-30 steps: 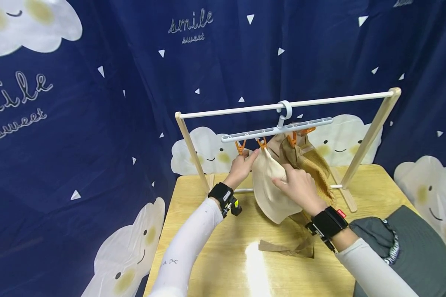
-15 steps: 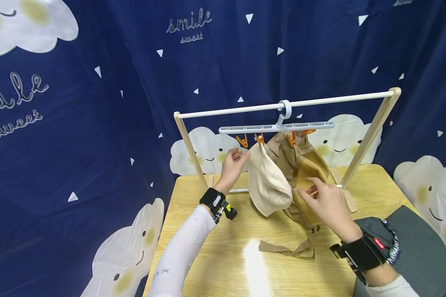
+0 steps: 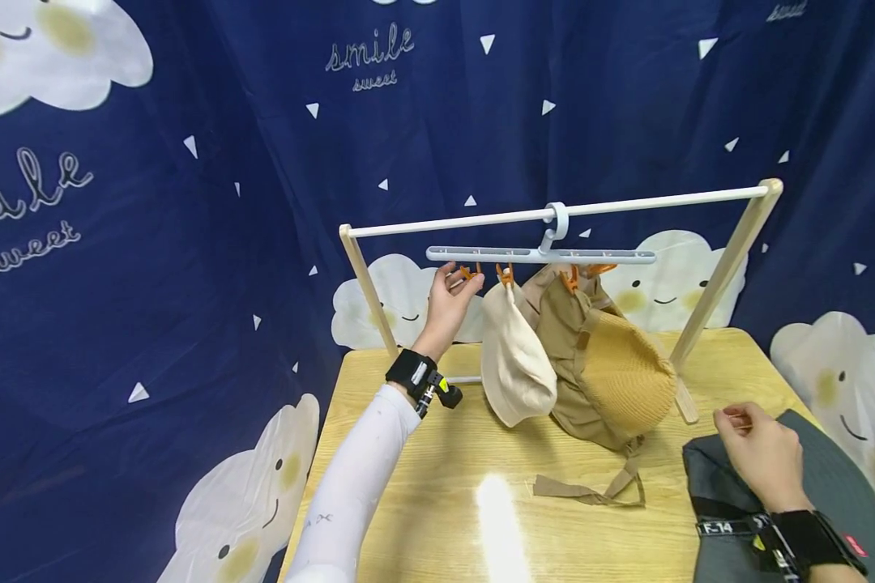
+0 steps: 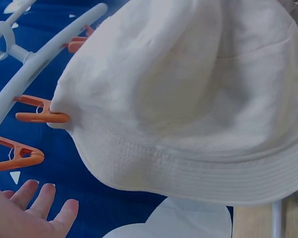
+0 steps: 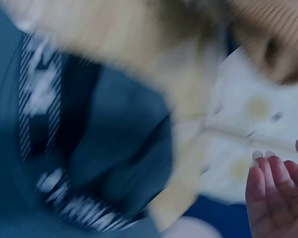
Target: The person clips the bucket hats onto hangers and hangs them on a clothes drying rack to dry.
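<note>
My left hand [image 3: 448,304] is raised at the left end of the pale blue clip hanger [image 3: 492,256]. Its thumb and relaxed fingers are on either side of an orange clip [image 4: 20,154], whose own jaws look closed on nothing. The neighbouring orange clip [image 4: 42,111] bites the edge of a cream bucket hat [image 3: 514,360], which hangs folded. In the head view, my right hand [image 3: 761,453] hovers over a dark grey brimmed hat [image 3: 831,478] on the table. The right wrist view, partly blurred, shows this hand's fingers extended and holding nothing.
A wooden rack with a white bar [image 3: 649,200] carries the hanger. Right of the cream hat hang a khaki-brown hat [image 3: 565,340] and a mustard knit hat [image 3: 627,376]. A brown strap [image 3: 591,491] trails on the wooden table [image 3: 423,510]. A blue curtain [image 3: 262,146] stands behind.
My right hand has let go of the cream hat and moved right and down to the dark hat. My left hand has shifted left and up to the leftmost clip.
</note>
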Available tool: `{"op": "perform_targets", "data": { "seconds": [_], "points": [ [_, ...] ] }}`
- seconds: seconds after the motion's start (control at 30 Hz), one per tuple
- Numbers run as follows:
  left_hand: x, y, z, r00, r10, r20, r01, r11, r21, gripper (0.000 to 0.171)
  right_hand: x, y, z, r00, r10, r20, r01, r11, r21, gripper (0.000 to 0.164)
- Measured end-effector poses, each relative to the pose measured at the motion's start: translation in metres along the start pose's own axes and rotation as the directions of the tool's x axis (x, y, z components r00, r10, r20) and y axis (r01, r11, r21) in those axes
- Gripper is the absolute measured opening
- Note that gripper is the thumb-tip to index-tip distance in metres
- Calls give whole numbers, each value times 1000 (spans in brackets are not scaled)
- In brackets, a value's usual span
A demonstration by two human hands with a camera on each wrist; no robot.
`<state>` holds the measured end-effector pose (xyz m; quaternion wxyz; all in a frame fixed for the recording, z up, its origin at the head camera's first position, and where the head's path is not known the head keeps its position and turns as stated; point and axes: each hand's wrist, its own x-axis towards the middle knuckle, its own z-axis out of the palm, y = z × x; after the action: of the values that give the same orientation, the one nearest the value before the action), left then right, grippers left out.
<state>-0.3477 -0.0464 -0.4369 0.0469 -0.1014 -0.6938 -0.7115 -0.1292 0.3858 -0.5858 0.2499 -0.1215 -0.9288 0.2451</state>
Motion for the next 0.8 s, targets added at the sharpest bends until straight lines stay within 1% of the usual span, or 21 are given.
{"op": "perform_targets", "data": {
  "seconds": [0.1,0.17,0.27,0.33,0.37,0.43,0.47,0.53,0.57,0.6,0.63,0.7,0.73,0.77,0.8],
  "points": [
    [4,3,4,1000,13,6,-13,1000,-28,64,4,38,4,996,69,60,-66,997,-44,34],
    [5,4,6,1000,25,10,-25,999,-43,58,7,62,6,992,95,85,-90,994,-63,42],
    [5,5,9,1000,25,-8,-26,998,-53,51,12,91,9,983,120,136,-109,990,-86,58],
    [5,5,12,1000,28,-13,-29,998,-48,47,14,106,11,972,157,177,-139,984,-109,71],
    [6,5,13,999,30,-11,-30,999,-41,44,14,112,11,957,202,209,-181,977,-115,80],
    [6,6,15,999,38,2,-38,999,-12,41,15,122,11,914,309,262,-279,949,-146,94],
    [6,7,16,999,47,11,-47,999,5,40,15,126,11,886,372,277,-337,926,-169,100],
    [6,8,17,998,66,15,-66,997,28,38,16,131,12,819,485,307,-441,874,-205,107],
    [6,9,16,997,74,7,-74,997,38,37,16,132,14,778,544,315,-493,839,-230,112],
    [6,9,16,997,81,-3,-81,996,50,36,16,132,16,743,591,315,-531,806,-261,114],
    [5,9,15,996,84,-14,-83,995,57,36,14,133,19,710,634,306,-568,773,-283,116],
    [5,8,14,997,79,-27,-77,995,66,37,9,134,25,636,717,287,-641,697,-322,121],
    [4,7,13,997,71,-28,-69,995,75,39,7,136,28,605,753,258,-675,657,-335,124],
    [4,6,12,998,61,-26,-59,995,82,41,5,139,32,579,783,225,-707,620,-341,126],
    [4,5,12,999,49,-20,-47,995,89,44,3,144,36,576,800,168,-744,598,-299,124]
  ]
}}
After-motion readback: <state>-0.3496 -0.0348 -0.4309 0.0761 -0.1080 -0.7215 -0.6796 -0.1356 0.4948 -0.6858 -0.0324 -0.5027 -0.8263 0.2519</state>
